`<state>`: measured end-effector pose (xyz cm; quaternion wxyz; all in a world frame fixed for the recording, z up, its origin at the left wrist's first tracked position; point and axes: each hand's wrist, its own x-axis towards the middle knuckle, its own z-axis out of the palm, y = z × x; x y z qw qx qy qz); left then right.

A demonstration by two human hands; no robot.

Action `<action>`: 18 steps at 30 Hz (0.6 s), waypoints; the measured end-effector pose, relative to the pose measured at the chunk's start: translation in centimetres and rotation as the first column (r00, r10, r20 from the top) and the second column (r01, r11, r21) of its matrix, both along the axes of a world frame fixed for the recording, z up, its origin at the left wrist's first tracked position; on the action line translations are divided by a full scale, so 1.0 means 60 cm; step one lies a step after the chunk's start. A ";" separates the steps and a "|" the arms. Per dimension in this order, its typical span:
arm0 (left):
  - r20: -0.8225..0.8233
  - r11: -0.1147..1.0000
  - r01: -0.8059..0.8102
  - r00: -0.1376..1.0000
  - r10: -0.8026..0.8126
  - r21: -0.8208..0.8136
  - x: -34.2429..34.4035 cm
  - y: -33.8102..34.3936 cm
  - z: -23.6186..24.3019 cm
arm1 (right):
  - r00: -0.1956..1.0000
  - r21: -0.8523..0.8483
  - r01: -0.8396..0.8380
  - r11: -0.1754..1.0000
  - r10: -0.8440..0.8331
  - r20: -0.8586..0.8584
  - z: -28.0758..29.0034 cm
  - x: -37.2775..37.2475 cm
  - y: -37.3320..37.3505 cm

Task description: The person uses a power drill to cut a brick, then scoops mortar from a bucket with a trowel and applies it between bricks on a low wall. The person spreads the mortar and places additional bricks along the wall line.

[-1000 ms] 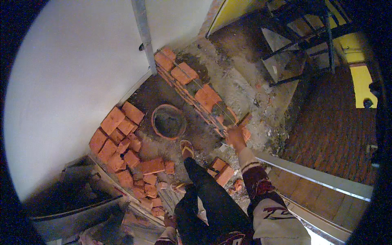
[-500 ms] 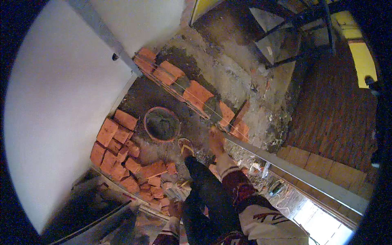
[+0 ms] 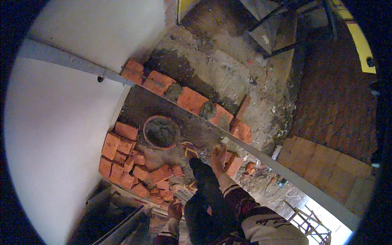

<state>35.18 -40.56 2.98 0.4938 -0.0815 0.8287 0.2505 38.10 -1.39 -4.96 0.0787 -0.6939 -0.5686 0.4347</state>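
Observation:
A row of orange bricks with grey mortar in the gaps runs diagonally across the floor. Along its near side lies a long grey bar, reaching toward the lower right. My right hand is just on the near side of this bar, fingers drawn together around a small pale bit I cannot make out. Down at the edge of the broken brick heap, my left hand is closed. An orange patch shows at its fingertips, too small to name. Between heap and row stands a round tub of grey mortar.
A white wall rises at the left. My sandalled foot is beside the tub. Dark metal frames stand at the far right, near a brown ridged floor. Loose bricks lie right of my right hand.
My right hand has drawn back toward me, away from the brick row. My left hand stays by the heap's edge. The view has turned slightly, and the bar's line along the bricks looks sharper.

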 end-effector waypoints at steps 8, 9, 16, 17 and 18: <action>-0.225 0.951 0.307 0.924 -0.309 -0.044 -0.068 0.075 0.109 | 0.997 0.202 -0.064 0.977 0.052 0.065 -0.014 -0.086 -0.044; -0.270 0.925 0.379 0.888 -0.372 -0.027 -0.081 0.083 0.121 | 0.997 0.273 -0.051 0.961 0.035 0.065 -0.008 -0.097 -0.052; -0.401 0.858 0.507 0.771 -0.494 -0.083 -0.155 0.137 0.194 | 0.934 0.018 -0.135 0.991 0.133 -0.332 -0.034 -0.190 -0.039; -0.389 0.855 0.512 0.773 -0.501 -0.085 -0.165 0.142 0.196 | 0.961 0.034 -0.151 0.988 0.154 -0.229 -0.039 -0.201 -0.033; -0.377 0.850 0.519 0.773 -0.510 -0.084 -0.174 0.142 0.196 | 0.978 0.049 -0.167 0.985 0.171 -0.122 -0.043 -0.210 -0.028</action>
